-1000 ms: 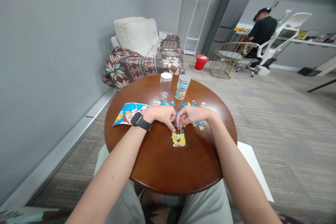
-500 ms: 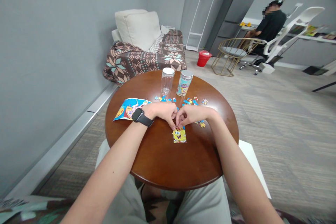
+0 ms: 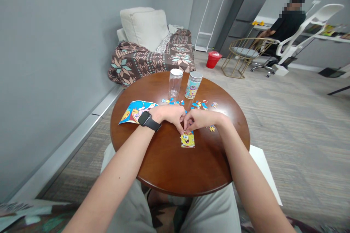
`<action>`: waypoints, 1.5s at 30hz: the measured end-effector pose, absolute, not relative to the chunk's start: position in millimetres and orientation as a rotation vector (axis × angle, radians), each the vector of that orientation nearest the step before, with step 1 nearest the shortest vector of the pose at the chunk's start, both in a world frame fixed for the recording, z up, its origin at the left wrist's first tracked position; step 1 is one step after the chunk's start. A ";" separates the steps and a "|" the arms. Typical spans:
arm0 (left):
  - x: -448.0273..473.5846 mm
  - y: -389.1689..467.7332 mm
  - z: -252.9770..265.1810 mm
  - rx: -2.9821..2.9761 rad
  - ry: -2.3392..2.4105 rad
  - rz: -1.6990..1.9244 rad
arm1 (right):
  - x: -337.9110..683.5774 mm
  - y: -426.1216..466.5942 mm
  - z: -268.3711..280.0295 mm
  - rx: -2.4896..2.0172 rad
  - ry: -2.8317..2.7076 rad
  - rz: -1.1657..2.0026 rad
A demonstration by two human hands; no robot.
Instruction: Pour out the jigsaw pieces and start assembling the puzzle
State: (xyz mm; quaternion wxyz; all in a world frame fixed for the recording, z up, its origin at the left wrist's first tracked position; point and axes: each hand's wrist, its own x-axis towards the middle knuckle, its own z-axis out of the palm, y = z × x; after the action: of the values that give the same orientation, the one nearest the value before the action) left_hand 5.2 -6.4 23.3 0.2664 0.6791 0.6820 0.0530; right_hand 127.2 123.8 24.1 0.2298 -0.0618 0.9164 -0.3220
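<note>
A small joined section of jigsaw puzzle [image 3: 187,141] with a yellow cartoon face lies on the round brown table [image 3: 180,171]. My left hand [image 3: 175,115], wearing a black watch on its wrist, has its fingers curled and its thumb and fingertip pressed at the section's upper left edge. Beside it, almost touching, my right hand [image 3: 199,118] pinches at the same upper edge. Whatever small piece sits between the fingertips is mostly hidden by them. Loose puzzle pieces [image 3: 201,105] lie scattered just beyond both hands, and one yellow piece [image 3: 212,129] is right of my right hand.
At the back of the table stand a clear jar [image 3: 175,83] and a printed jar [image 3: 193,85]. A picture sheet [image 3: 133,111] lies at the left. Beyond are a covered sofa [image 3: 153,62], a red bin [image 3: 213,59], a gold-framed chair [image 3: 244,52] and a seated person [image 3: 288,25].
Both hands stay at the puzzle's upper edge, with hardly any finger movement. The view has shifted slightly. The person in the background has turned their head.
</note>
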 end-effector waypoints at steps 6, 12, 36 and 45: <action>2.6 -6.3 19.9 1.843 1.829 0.151 | 127.6 120.4 27.0 -0.126 2.536 -0.837; 3.2 -6.2 22.3 1.859 1.835 0.135 | 127.2 120.0 25.6 -0.102 2.546 -0.808; 4.0 -6.1 23.1 1.823 1.871 0.128 | 125.9 116.5 28.5 0.015 2.596 -0.755; 4.8 -6.8 23.4 1.866 1.887 0.100 | 125.5 114.3 28.2 -0.025 2.601 -0.727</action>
State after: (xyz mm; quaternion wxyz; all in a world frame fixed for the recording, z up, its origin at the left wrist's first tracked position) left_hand 4.8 -6.8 23.4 0.2408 0.6820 0.6896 0.0366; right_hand 125.5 114.3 28.2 0.2186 -0.0089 0.9397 -0.2628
